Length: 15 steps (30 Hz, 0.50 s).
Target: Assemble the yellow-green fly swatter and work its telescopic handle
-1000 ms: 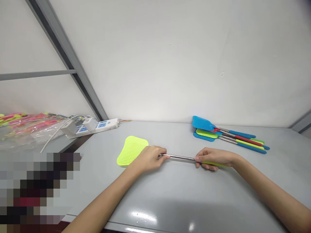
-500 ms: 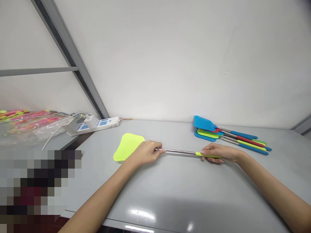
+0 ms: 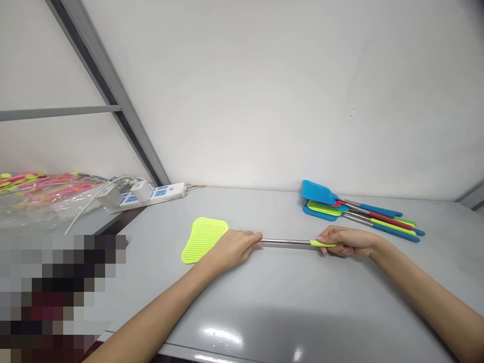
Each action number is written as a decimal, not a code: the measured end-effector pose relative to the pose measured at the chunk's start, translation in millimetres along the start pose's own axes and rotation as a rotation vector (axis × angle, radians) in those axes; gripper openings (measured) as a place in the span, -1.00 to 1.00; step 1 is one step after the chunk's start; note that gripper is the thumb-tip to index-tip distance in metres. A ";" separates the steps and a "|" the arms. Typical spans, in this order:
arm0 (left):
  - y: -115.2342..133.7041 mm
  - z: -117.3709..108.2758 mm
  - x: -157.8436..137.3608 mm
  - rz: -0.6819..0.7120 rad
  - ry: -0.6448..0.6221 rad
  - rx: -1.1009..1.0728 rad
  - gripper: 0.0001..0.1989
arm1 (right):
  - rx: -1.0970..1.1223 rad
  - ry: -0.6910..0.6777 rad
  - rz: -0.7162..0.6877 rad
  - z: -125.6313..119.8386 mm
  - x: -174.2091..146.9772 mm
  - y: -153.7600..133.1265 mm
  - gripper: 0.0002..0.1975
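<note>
A yellow-green fly swatter (image 3: 202, 242) with a perforated head and a metal telescopic rod lies crosswise between my hands, head to the left. My left hand (image 3: 236, 247) is closed around the rod close to the head and covers that part of it. My right hand (image 3: 346, 241) grips the yellow-green handle, with the thumb along its top. Behind my right hand, a stack of fly swatters (image 3: 319, 193) in blue, red and yellow-green rests on the table, handles pointing right.
The grey table (image 3: 272, 287) runs up against a white wall (image 3: 242, 101). At the back left lies a white power strip (image 3: 170, 191) with plugs and a cable. Beyond it are clear plastic bags (image 3: 56, 194) with pink and yellow things inside. The lower left is pixelated.
My left hand has moved slightly right and toward me along with the swatter head, its fingers now wrapped more fully around the rod. My right hand has shifted slightly right.
</note>
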<state>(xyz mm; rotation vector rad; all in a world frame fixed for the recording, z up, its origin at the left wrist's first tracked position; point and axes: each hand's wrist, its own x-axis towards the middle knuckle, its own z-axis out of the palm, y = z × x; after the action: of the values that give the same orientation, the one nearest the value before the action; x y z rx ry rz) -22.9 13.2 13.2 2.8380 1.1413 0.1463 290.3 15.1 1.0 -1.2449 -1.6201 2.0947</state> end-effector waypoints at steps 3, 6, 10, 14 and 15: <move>0.9 1.6 0.3 0.015 0.013 0.030 -0.74 | 0.031 -0.038 0.020 -1.4 -1.3 0.9 -0.66; 2.0 2.6 0.6 0.011 0.022 0.048 -0.75 | 0.063 -0.072 0.034 -1.6 -2.6 1.1 -0.67; 3.5 2.1 0.9 -0.006 0.019 0.077 -0.76 | 0.101 -0.111 0.054 -1.4 -2.4 1.5 -0.67; 4.3 2.4 0.3 0.011 0.029 0.108 -0.77 | 0.153 -0.160 0.072 -2.4 -0.6 3.1 -0.67; 4.5 2.8 0.0 0.015 0.032 0.119 -0.77 | 0.166 -0.171 0.075 -2.7 -0.2 3.6 -0.67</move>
<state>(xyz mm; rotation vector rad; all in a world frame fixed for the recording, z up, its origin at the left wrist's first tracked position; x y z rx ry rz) -19.5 9.8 10.9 2.9589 1.1726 0.1289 293.5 15.5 -2.1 -1.1174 -1.4481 2.3851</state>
